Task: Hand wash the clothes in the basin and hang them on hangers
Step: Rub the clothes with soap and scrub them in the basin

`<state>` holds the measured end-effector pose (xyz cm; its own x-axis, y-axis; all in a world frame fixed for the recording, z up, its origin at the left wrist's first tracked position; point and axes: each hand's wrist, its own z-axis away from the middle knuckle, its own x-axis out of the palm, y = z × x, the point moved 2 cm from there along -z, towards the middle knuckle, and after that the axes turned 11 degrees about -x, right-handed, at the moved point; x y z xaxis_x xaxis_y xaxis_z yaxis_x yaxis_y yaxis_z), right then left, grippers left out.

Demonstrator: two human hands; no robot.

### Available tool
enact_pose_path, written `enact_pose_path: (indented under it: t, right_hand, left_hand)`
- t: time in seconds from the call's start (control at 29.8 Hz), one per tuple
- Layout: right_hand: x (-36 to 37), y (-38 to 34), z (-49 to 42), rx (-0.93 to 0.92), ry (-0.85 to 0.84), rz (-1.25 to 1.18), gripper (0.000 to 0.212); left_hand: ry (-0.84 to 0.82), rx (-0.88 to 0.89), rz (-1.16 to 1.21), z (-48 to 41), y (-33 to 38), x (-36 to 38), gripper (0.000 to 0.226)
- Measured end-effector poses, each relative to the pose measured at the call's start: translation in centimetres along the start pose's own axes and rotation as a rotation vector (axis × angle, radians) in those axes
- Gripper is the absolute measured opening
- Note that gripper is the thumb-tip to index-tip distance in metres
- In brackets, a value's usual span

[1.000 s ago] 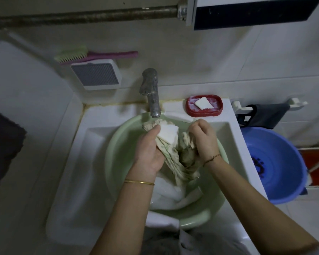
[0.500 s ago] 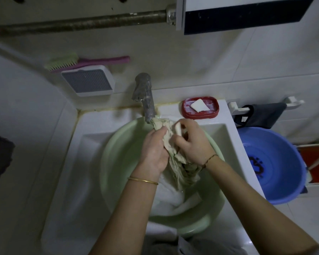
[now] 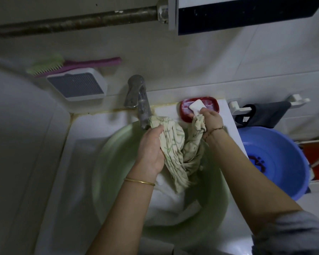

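Observation:
A pale green basin [image 3: 103, 172] sits in the white sink under the tap [image 3: 138, 100]. A wet cream cloth with green stripes [image 3: 175, 144] hangs over it, and a white garment [image 3: 166, 205] lies in the basin below. My left hand [image 3: 151, 150] grips the left side of the striped cloth just below the tap spout. My right hand [image 3: 212, 120] pinches a white soap bar [image 3: 196, 106] over the red soap dish [image 3: 213, 103] on the sink's back right corner. It also holds the cloth's other end.
A blue basin [image 3: 276, 162] stands on the floor to the right of the sink. A dark cloth [image 3: 265, 115] hangs on a white wall holder above it. A green and pink brush [image 3: 72, 64] rests on a grey-faced white box [image 3: 77, 85] on the wall left of the tap.
The soap bar was rubbed on the cloth between both hands. My right hand has since moved up and right to the red dish with the soap, pulling a cloth end along.

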<state>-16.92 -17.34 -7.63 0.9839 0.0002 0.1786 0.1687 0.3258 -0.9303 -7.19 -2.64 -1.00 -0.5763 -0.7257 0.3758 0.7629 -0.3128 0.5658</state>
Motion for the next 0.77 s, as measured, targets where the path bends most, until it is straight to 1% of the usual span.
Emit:
enact_pose_path:
  t: [0.03, 0.13, 0.2, 0.3, 0.34, 0.47, 0.57, 0.67, 0.77]
  right_hand:
    - [0.3, 0.0, -0.6, -0.003, 0.005, 0.055, 0.011]
    - [1.0, -0.1, -1.6, -0.021, 0.017, 0.127, 0.037]
    - [1.5, -0.5, -1.7, -0.028, 0.008, 0.105, 0.049]
    - [2.0, -0.7, -1.8, -0.013, -0.014, 0.047, 0.074]
    - [1.9, -0.3, -2.0, -0.024, -0.007, 0.042, 0.076]
    - [0.9, -0.4, -1.2, -0.103, 0.032, 0.045, 0.058]
    - [0.0, 0.3, -1.2, -0.165, 0.041, 0.031, 0.049]
    - [-0.9, 0.6, -0.9, -0.167, 0.073, 0.023, 0.038]
    - [-1.6, 0.9, -0.1, -0.150, 0.044, 0.025, 0.025]
  left_hand:
    - [-0.004, -0.006, 0.004, -0.1, 0.0, 0.1, 0.031]
    - [-0.011, -0.017, 0.007, -0.3, 0.2, 0.2, 0.028]
    - [-0.008, -0.021, 0.009, -0.6, 0.3, 0.1, 0.025]
    - [-0.008, -0.031, 0.009, -0.8, 0.3, -0.1, 0.025]
    - [-0.006, -0.031, 0.012, -0.8, 0.3, -0.1, 0.025]
    - [-0.004, -0.038, 0.009, -0.5, 0.3, -0.1, 0.025]
    - [-0.007, -0.044, 0.028, -0.1, 0.2, 0.0, 0.027]
    - [-0.011, -0.037, 0.019, 0.3, 0.2, 0.0, 0.026]
    - [-0.020, 0.001, 0.021, 0.9, 0.0, -0.3, 0.034]
